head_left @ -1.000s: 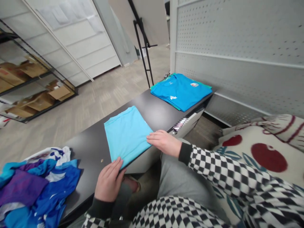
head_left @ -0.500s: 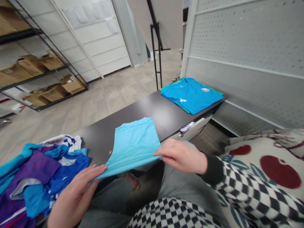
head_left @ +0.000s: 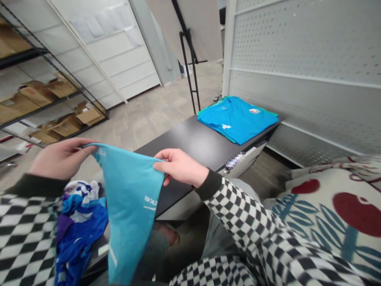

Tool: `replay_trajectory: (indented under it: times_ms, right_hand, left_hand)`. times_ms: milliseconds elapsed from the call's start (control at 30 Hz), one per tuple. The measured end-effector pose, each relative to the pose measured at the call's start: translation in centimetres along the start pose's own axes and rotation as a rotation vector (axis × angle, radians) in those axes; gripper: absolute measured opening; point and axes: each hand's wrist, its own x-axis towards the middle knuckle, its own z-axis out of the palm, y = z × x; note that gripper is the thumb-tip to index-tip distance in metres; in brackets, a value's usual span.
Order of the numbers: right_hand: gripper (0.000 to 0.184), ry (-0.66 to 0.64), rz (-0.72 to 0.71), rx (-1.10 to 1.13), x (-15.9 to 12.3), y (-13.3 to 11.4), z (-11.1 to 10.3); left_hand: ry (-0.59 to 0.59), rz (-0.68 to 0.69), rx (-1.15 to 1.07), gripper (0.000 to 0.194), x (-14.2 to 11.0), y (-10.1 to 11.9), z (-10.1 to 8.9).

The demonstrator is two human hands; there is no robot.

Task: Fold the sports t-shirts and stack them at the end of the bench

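A light blue sports shirt (head_left: 131,194) hangs down in front of me, stretched between both hands by its upper edge. Small white lettering and a short white stripe show on the cloth. My left hand (head_left: 64,157) pinches the left corner between thumb and fingers. On the other side, my right hand (head_left: 177,165) grips the right end of that edge. The lower part of the shirt tapers down past the front of the dark table (head_left: 181,137). Behind my left forearm, partly hidden, lies a crumpled heap of blue, purple and white clothes (head_left: 81,222).
Folded blue and green shirts (head_left: 238,119) are stacked at the table's far right end. A perforated grey panel (head_left: 303,51) stands beyond them. Cardboard boxes (head_left: 38,95) fill a black rack at left. A patterned cloth (head_left: 321,198) is at my right.
The light blue shirt has been lifted off the table and now hangs vertically. Both hands have risen and moved left, with the shirt held between them.
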Motion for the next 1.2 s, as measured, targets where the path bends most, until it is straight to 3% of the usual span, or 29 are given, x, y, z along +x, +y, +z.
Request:
replay_trajectory:
  times_ms: [100,267,367,467,567,633,700,800,900,1033,1133,1200]
  right_hand:
    - [0.001,0.16,0.065,-0.236,3.3,2.2,-3.1]
    - [0.017,0.321,0.233,-0.758,3.8,4.8,-8.9]
    - [0.018,0.299,0.222,-0.964,3.2,5.0,-11.4]
    - [0.018,0.298,0.211,-1.095,2.6,4.4,-13.2]
    - [0.022,0.333,0.277,-1.13,2.0,3.8,-14.4]
    - [0.024,0.372,0.31,-1.141,1.5,3.5,-15.1]
    - [0.025,0.415,0.335,-1.136,1.0,3.4,-15.8]
    - [0.025,0.489,0.331,-1.119,0.5,3.4,-16.6]
    - [0.029,0.587,0.288,-1.117,0.7,3.4,-16.9]
    - [0.035,0.668,0.191,-1.107,1.3,3.0,-15.3]
    - [0.031,0.583,0.06,-1.082,1.3,2.8,-13.0]
    - [0.028,0.463,-0.023,-1.083,1.1,2.8,-11.5]
  left_hand:
    - [-0.162,-0.036,-0.088,0.077,5.8,3.6,6.1]
    - [-0.406,0.059,-0.126,0.041,11.2,10.0,17.5]
    - [-0.443,0.071,-0.153,0.04,13.4,13.3,21.7]
    - [-0.483,0.114,-0.199,0.039,15.6,15.8,24.2]
    - [-0.465,0.121,-0.208,0.043,17.2,18.4,25.3]
    - [-0.362,0.092,-0.143,0.048,17.2,20.4,25.2]
    - [-0.203,0.092,-0.06,0.05,15.9,22.7,23.9]
    - [-0.038,0.171,-0.061,0.045,11.4,26.2,20.9]
    - [-0.117,0.222,-0.125,0.052,5.1,28.9,18.7]
    - [-0.292,0.117,-0.121,0.086,-1.8,31.2,19.7]
    - [-0.324,0.089,-0.179,0.087,-4.3,32.3,21.2]
    - [-0.302,0.199,-0.215,0.077,-5.2,32.5,21.2]
